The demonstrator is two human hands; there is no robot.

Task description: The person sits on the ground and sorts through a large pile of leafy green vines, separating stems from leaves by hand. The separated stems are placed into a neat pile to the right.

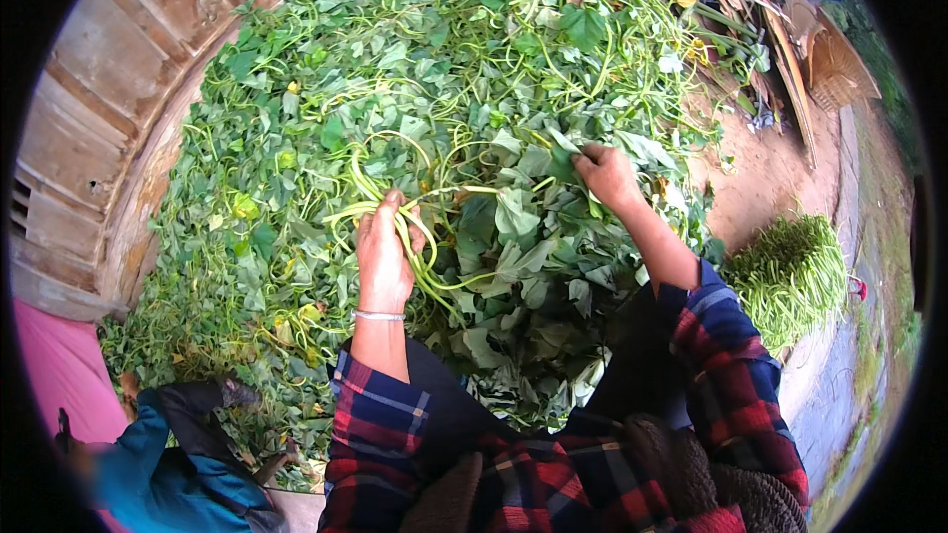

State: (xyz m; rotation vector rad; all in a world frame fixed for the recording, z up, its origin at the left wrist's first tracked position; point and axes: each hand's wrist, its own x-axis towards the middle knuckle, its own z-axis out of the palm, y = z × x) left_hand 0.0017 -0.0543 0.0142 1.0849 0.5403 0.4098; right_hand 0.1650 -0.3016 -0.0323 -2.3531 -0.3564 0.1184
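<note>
My left hand (385, 255) grips a loose bunch of long pale-green leaf stalks (363, 203), which loop out on both sides of the fingers. To its right, my right hand (603, 174) pinches a green leaf (566, 144) between thumb and fingers. Broad cut leaves (515, 215) lie heaped between and below the hands, down to between the legs. Under and beyond both hands spreads a wide pile of leafy green vines (415, 81), some leaves yellow.
A bundle of green stalks (789, 281) stands on the ledge at right. Dry sticks and a woven basket (829, 74) lie upper right. A wooden wall (111, 111) borders the left. Another person in a teal top (185, 481) sits lower left beside pink cloth (67, 370).
</note>
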